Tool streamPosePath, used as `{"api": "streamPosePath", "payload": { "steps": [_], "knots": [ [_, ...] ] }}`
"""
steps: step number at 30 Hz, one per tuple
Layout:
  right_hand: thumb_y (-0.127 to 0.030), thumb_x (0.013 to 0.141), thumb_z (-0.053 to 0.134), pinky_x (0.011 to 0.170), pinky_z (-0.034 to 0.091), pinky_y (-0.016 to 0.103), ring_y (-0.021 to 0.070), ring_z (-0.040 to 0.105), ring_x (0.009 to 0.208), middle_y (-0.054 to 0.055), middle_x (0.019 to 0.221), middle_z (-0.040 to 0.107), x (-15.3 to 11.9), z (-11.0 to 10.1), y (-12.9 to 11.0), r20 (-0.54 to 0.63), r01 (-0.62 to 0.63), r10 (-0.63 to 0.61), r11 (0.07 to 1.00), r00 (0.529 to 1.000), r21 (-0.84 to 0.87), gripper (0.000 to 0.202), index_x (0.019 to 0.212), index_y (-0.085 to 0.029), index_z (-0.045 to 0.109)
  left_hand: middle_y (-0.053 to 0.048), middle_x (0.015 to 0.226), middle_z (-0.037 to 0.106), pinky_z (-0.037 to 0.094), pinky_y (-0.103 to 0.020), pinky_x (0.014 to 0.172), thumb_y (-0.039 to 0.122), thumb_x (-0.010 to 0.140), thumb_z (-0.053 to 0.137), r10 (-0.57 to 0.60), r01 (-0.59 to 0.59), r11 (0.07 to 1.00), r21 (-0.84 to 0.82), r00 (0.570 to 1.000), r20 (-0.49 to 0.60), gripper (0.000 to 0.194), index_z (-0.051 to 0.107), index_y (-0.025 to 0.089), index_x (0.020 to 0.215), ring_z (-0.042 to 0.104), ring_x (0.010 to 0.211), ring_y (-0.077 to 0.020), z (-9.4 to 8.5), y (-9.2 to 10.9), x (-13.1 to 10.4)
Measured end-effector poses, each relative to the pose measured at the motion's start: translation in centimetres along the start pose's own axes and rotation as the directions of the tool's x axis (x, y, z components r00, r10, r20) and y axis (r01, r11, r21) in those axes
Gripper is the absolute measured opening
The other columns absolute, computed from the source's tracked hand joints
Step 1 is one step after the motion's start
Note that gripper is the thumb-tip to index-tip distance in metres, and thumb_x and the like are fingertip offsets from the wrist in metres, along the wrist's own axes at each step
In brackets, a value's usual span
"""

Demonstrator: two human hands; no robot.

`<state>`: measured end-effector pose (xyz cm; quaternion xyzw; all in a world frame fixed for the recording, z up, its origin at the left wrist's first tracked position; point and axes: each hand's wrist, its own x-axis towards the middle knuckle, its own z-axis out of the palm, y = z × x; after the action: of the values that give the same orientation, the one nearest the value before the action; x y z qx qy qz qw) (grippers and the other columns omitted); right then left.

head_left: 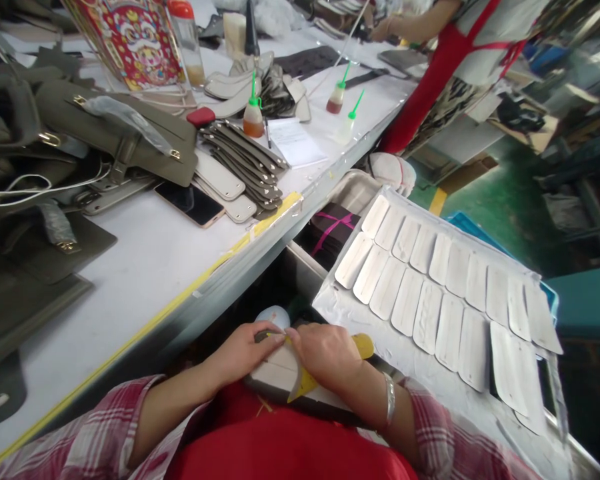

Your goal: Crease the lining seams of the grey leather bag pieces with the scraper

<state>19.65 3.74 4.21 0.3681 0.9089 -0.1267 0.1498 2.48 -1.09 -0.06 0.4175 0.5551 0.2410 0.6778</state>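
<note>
Both hands meet low in the middle of the head view, over a pale, dark-edged piece (276,368) at the lap. My left hand (247,350) is closed on the piece's upper edge, thumb on top. My right hand (327,353) is closed round a yellow-handled tool (364,345). A yellow pointed part (304,385) shows below that hand, against the pale piece. The fingertips of both hands nearly touch. Part of the tool is hidden inside my right hand.
A white table (145,267) on the left bears olive bags (125,127), a phone (190,203), stacked straps (245,167) and a glue bottle (253,120). Pale pieces (407,300) lie in rows on a board at right. A person in a red apron (420,87) stands beyond.
</note>
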Motion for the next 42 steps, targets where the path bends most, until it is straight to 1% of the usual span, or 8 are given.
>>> {"api": "streamPosePath", "payload": {
  "steps": [4, 10, 16, 21, 27, 36, 40, 42],
  "knots": [
    [-0.028, 0.094, 0.027, 0.049, 0.037, 0.024, 0.0179, 0.061, 0.066, 0.008, 0.074, 0.064, 0.1, 0.1, 0.3, 0.005, 0.063, -0.063, 0.998, 0.998, 0.014, 0.035, 0.091, -0.018, 0.060, 0.000, 0.070, 0.061, 0.038, -0.020, 0.053, 0.049, 0.077, 0.052, -0.021, 0.023, 0.999, 0.033, 0.999, -0.045, 0.040, 0.064, 0.015, 0.095, 0.053, 0.061, -0.0133, 0.3, 0.3, -0.1],
    [-0.034, 0.095, 0.022, 0.047, 0.036, 0.027, 0.0207, 0.061, 0.066, 0.009, 0.073, 0.064, 0.3, 0.0, 0.5, 0.032, 0.033, -0.034, 0.999, 0.999, 0.035, 0.044, 0.084, -0.017, 0.061, -0.002, 0.082, 0.066, 0.041, -0.023, 0.065, 0.042, 0.078, 0.052, 0.031, -0.022, 0.996, 0.083, 0.994, -0.100, 0.032, 0.066, 0.016, 0.093, 0.057, 0.075, -0.0177, 0.3, 0.6, -0.3],
    [-0.028, 0.095, 0.024, 0.047, 0.035, 0.027, 0.0207, 0.060, 0.065, 0.009, 0.074, 0.064, 0.2, 0.1, 0.7, 0.037, 0.104, -0.105, 0.994, 0.994, 0.040, 0.038, 0.090, -0.019, 0.060, -0.003, 0.087, 0.067, 0.042, -0.024, 0.072, 0.036, 0.079, 0.053, 0.067, -0.058, 0.995, 0.077, 0.990, -0.121, 0.029, 0.066, 0.017, 0.096, 0.058, 0.080, -0.0189, 0.7, 0.7, -0.5],
    [-0.032, 0.095, 0.023, 0.049, 0.036, 0.028, 0.0219, 0.061, 0.067, 0.011, 0.075, 0.064, 0.2, 0.4, 0.9, 0.048, 0.061, -0.066, 0.995, 0.997, 0.084, 0.041, 0.088, -0.018, 0.061, -0.003, 0.087, 0.067, 0.042, -0.024, 0.070, 0.037, 0.079, 0.053, 0.042, -0.036, 0.997, 0.062, 0.994, -0.100, 0.031, 0.066, 0.017, 0.098, 0.058, 0.079, -0.0185, 0.5, 0.6, -0.3],
    [-0.034, 0.094, 0.026, 0.048, 0.035, 0.028, 0.0218, 0.061, 0.067, 0.010, 0.074, 0.065, 0.3, 0.2, 1.2, 0.051, 0.075, -0.080, 0.993, 0.996, 0.090, 0.039, 0.089, -0.019, 0.062, -0.003, 0.084, 0.067, 0.041, -0.022, 0.063, 0.040, 0.079, 0.053, -0.016, 0.018, 0.999, 0.037, 0.999, -0.038, 0.032, 0.066, 0.015, 0.094, 0.058, 0.074, -0.0173, 0.0, 0.9, -0.2],
    [-0.028, 0.095, 0.024, 0.047, 0.032, 0.027, 0.0204, 0.059, 0.064, 0.009, 0.073, 0.063, 0.5, 0.0, 0.9, 0.075, 0.096, -0.103, 0.992, 0.992, 0.085, 0.039, 0.089, -0.018, 0.062, -0.004, 0.091, 0.068, 0.043, -0.023, 0.074, 0.041, 0.081, 0.051, 0.031, -0.030, 0.997, 0.070, 0.999, -0.017, 0.035, 0.065, 0.016, 0.100, 0.059, 0.084, -0.0192, -0.1, 1.1, 0.1],
    [-0.025, 0.094, 0.025, 0.047, 0.032, 0.027, 0.0200, 0.059, 0.065, 0.008, 0.073, 0.063, 0.3, -0.1, 0.9, 0.078, 0.095, -0.100, 0.993, 0.992, 0.063, 0.037, 0.091, -0.019, 0.062, -0.003, 0.093, 0.067, 0.043, -0.024, 0.075, 0.043, 0.080, 0.053, 0.014, -0.012, 0.995, 0.099, 1.000, -0.019, 0.034, 0.064, 0.016, 0.098, 0.058, 0.086, -0.0202, -0.2, 0.9, 0.4],
    [-0.028, 0.094, 0.024, 0.047, 0.032, 0.028, 0.0204, 0.060, 0.066, 0.008, 0.073, 0.063, 0.2, -0.3, 1.2, 0.093, 0.077, -0.083, 0.995, 0.992, 0.064, 0.039, 0.090, -0.019, 0.062, -0.003, 0.096, 0.066, 0.044, -0.025, 0.076, 0.043, 0.079, 0.055, 0.010, -0.011, 0.996, 0.087, 1.000, 0.013, 0.036, 0.061, 0.017, 0.103, 0.058, 0.087, -0.0203, -0.6, 0.7, 0.2]
  ]
}}
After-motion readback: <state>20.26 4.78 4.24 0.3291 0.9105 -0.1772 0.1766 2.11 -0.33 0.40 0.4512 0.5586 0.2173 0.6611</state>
